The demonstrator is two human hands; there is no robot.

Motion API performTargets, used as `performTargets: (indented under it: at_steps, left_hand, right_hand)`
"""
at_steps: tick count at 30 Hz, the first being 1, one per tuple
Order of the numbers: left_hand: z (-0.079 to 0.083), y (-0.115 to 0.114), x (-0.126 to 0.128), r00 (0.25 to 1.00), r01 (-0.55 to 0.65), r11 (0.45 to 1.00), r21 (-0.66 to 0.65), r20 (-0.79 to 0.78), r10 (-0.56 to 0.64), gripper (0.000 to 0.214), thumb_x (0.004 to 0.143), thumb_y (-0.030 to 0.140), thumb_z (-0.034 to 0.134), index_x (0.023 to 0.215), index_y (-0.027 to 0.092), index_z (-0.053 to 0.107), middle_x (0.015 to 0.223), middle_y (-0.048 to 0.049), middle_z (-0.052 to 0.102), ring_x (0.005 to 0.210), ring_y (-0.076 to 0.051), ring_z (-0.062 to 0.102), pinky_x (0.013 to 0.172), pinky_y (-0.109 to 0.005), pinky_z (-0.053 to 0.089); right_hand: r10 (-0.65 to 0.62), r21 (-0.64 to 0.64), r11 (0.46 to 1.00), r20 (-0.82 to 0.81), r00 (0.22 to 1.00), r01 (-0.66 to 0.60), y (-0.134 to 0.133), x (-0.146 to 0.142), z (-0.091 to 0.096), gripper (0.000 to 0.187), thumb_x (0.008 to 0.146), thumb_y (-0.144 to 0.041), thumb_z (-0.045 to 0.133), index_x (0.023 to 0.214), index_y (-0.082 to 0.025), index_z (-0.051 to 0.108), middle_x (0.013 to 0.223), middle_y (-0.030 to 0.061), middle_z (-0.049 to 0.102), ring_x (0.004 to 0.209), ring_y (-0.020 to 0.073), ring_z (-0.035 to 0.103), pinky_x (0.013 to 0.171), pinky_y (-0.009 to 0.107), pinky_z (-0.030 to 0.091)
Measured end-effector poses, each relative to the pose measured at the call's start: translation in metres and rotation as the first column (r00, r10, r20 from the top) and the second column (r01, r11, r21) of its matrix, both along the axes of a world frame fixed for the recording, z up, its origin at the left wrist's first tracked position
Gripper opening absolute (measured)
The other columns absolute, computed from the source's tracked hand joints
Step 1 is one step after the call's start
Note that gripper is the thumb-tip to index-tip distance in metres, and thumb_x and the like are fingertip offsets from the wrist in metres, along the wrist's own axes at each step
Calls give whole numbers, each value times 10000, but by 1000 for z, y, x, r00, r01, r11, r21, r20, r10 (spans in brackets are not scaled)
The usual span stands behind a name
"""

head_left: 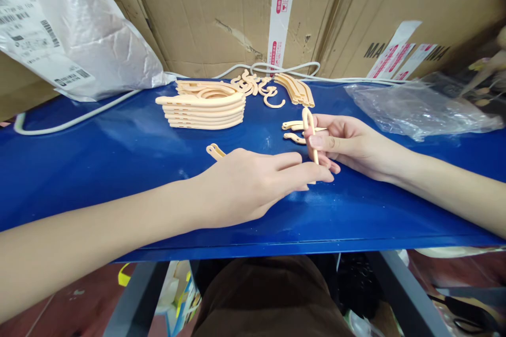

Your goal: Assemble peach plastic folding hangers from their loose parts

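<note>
We have the cream hook (pixel 312 124) over the middle of the blue tabletop (pixel 253 245), in our right hand (pixel 351 142), which lies at about four o'clock from it. It should be light and fairly stiff, probably moulded plastic. We would expect it to flex a little at the bend but hardly to break under a gentle grip. A smooth, narrow surface like this may twist between the fingers, so the straight shank just below the bend looks like the best place to hold it.

That is where our right thumb and fingers pinch it. Our left hand (pixel 253 184), between seven and eight o'clock, reaches its fingers to the lower end; the back of the hand hides whether they grip anything, so we cannot tell. A pair of holed strips (pixel 215 151) pokes out behind that hand.

The hook is a slim, pale, slightly glossy rod, roughly upright, with a rounded bend at the top; its lower end is mostly covered. Matching loose hooks (pixel 274 103) lie at ten o'clock, a bundle of curved arms (pixel 295 89) at eleven, and a neat stack of hanger pieces (pixel 203 113) between nine and ten.
</note>
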State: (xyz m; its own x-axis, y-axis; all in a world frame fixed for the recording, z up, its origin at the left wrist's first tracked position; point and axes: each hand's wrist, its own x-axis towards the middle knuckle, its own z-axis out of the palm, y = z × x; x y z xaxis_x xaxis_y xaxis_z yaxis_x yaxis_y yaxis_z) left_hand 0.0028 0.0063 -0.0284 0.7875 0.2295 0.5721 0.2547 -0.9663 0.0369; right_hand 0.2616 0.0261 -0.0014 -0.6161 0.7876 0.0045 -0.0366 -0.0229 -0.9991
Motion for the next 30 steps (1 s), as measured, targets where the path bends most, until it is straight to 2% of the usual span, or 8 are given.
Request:
performTargets:
  at_steps: [4,11,13,17,23,26,30]
  left_hand:
    - [3,-1,0,998,-46,998,41,-34,47,387,1220,158,421,1459,275,701,933,62,778,643,-87,674,507,-245,381]
    - [0,4,-2,1000,18,996,-83,-13,-19,390,1267,263,365,1431,253,719,1089,25,838,793,-93,755,623,-209,469]
    - [-1,5,-2,1000,25,993,-118,6,-24,404,1275,285,350,1424,251,724,1097,23,833,783,-85,750,654,-201,489]
    - [-2,6,-1,999,4,997,-81,33,-1,401,1277,304,366,1416,266,740,1060,43,820,709,-82,704,588,-221,447]
    - [-1,2,-1,999,-39,998,-46,29,40,404,1279,308,359,1454,298,723,1179,48,851,851,-89,787,611,-227,468]
    - [1,1,-2,998,-64,997,-50,6,64,455,1284,339,317,1454,312,738,1096,37,845,799,-93,772,612,-218,459]
    - [3,0,-1,998,-59,998,-34,11,60,485,1286,347,303,1402,295,772,1068,25,838,716,-83,716,562,-217,413]
  right_hand:
    - [-12,34,999,31,999,11,-2,0,-1,494,927,-534,985,950,-196,625,644,-50,749,485,53,588,483,189,441]
    - [-45,142,989,31,999,40,-1,1,-1,469,948,-522,970,937,-201,628,648,-53,751,514,59,627,492,187,457]
    - [-48,156,987,31,998,42,-1,0,0,467,950,-522,967,928,-205,625,645,-56,747,513,57,619,496,188,460]
    - [-43,171,985,54,998,33,-1,-1,1,472,954,-543,957,937,-211,623,651,-48,751,523,68,621,504,198,467]
    - [-49,213,977,96,994,28,0,1,2,478,933,-592,959,1035,-214,683,775,-43,753,677,102,707,664,234,601]
    - [-24,223,975,90,996,3,1,3,2,419,899,-506,1004,1009,-218,719,880,-17,784,790,124,744,773,265,653]
    - [31,133,990,43,999,-36,3,4,4,342,922,-387,989,1029,-232,704,868,-24,806,738,115,744,754,263,661]
